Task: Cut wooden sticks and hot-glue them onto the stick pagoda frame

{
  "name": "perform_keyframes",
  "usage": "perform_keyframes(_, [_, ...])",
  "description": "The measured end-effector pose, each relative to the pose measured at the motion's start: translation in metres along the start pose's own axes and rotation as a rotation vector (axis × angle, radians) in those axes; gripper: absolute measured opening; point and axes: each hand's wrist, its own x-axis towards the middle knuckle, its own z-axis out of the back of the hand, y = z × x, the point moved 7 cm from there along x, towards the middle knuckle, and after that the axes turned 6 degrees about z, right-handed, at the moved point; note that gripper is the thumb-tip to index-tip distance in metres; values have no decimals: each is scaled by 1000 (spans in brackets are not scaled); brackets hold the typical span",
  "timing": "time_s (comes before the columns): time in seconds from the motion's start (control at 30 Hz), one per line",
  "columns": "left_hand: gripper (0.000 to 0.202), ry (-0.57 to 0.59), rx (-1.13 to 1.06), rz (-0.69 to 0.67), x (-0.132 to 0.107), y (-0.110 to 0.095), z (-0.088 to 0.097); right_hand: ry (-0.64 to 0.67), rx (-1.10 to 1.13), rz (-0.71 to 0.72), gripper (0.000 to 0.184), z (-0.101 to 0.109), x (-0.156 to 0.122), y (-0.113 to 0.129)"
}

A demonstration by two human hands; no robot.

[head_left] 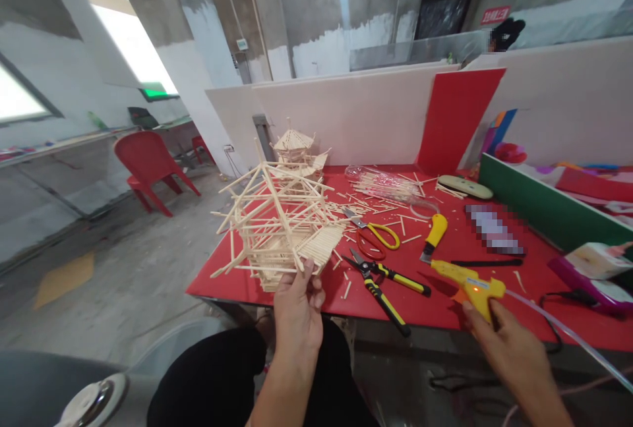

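A pavilion model of thin wooden sticks [270, 216] stands at the near left of the red table. My left hand [299, 298] is closed, thumb and fingers pinching the model's near corner below the slatted roof panel [324, 247]. I cannot see exactly which piece lies between the fingertips. At the right front of the table, my right hand [512, 341] grips a yellow hot glue gun [469, 284]; its nozzle points left and a small orange light glows on its side. A clear glue stick [568, 321] sticks out of its back.
Between my hands lie yellow-handled pruning shears [380, 282], scissors [368, 232] and a yellow-handled knife [435, 232]. Loose sticks and a bag of sticks [383, 183] lie behind them. Another stick model [294, 143] stands at the back, and a green-sided box [554, 203] at right.
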Motion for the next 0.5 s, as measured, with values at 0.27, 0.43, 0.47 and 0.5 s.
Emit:
perform_keyframes(0.27, [37,12,9,9,-3,0,-1,77,-246,50,66,6,3,9])
perform_keyframes(0.43, [36,13,17,16,-3,1,-1,37,-244,69,66,2,6,7])
perform_keyframes(0.47, [37,16,17,15,-3,1,-1,48,-226,63,66,1,8,5])
perform_keyframes(0.5, [37,17,17,13,-3,1,-1,58,-212,57,66,1,9,2])
